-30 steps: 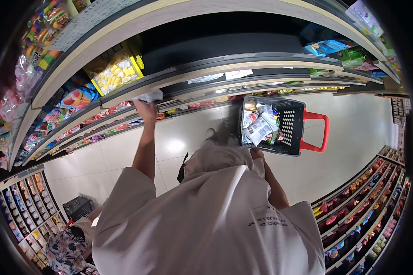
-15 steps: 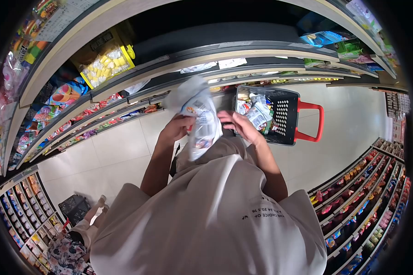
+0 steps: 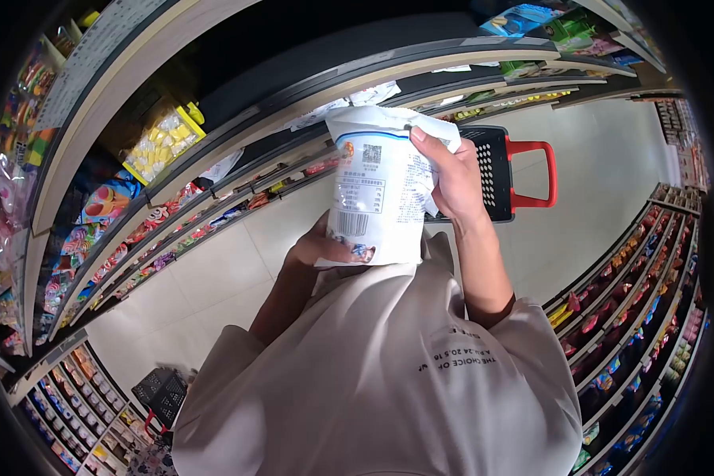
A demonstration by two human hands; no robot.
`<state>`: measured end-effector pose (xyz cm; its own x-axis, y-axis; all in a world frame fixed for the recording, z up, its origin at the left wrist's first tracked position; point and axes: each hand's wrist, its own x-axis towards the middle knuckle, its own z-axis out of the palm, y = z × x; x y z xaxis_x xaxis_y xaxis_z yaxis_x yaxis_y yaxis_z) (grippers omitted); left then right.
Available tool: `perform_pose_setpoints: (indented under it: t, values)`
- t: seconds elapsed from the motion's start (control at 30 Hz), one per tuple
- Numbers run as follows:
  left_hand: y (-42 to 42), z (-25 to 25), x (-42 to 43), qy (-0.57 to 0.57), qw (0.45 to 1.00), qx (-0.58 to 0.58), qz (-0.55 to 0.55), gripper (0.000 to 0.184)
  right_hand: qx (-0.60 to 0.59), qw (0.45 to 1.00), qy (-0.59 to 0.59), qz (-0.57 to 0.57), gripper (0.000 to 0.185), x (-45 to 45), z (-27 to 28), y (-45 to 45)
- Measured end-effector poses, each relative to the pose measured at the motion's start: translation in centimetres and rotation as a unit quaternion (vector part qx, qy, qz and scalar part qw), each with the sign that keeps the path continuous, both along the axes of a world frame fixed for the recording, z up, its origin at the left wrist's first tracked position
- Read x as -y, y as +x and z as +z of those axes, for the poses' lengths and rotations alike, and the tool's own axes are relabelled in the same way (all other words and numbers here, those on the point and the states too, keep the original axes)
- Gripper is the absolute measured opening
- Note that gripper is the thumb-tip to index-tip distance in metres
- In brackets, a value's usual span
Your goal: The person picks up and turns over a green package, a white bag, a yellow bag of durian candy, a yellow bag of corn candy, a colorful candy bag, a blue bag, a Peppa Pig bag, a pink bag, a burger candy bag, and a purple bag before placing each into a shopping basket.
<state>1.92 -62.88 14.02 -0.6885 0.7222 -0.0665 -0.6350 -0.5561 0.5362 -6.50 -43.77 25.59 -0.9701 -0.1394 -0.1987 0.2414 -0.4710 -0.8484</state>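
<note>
Left hand (image 3: 319, 244) curled round the lower corner, right hand (image 3: 456, 181) clamped near the upper corner, thumb on the print: that's the white bag (image 3: 373, 186), up above the shirt (image 3: 373, 365)! Basket (image 3: 497, 170) partly hidden behind the right hand, shelf (image 3: 317, 51) beyond.

yellow-edged bag (image 3: 166, 144) on a dark shelf (image 3: 357, 73), pale tiled floor (image 3: 206, 266), colourful packets (image 3: 603, 381) lower right

A black, pale-edged shelf (image 3: 325, 59) bears a clear, yellow-trimmed bag (image 3: 163, 146); a red-handled black plastic basket (image 3: 500, 170) stands on the glossy pale-tiled floor (image 3: 218, 266).
</note>
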Motion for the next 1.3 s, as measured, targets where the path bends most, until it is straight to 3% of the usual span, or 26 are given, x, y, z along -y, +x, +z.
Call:
perform_pose_setpoints:
  t: [0.43, 0.6, 0.8, 1.3]
  values:
    - [-0.2, 3.5, -0.7, 0.049, 0.998, 0.02, -0.024, 0.098, 0.038, 0.998, -0.028, -0.037, 0.026, -1.0, 3.8, 0.2]
    - [-0.3, 2.3, 1.0, 0.02, 0.994, -0.086, -0.057, 0.064, 0.057, 0.997, -0.051, -0.018, 0.026, -1.8, 3.6, 0.1]
    - [-1.3, 5.6, 0.7, -0.033, 0.979, -0.193, -0.053, 0.048, 0.117, 0.984, -0.134, 0.03, 0.03, -2.9, 2.8, -0.5]
    - [-1.4, 7.8, -2.7, 0.06, 0.997, -0.042, -0.026, 0.066, 0.175, 0.95, -0.259, 0.017, 0.034, -3.1, -1.2, -1.0]
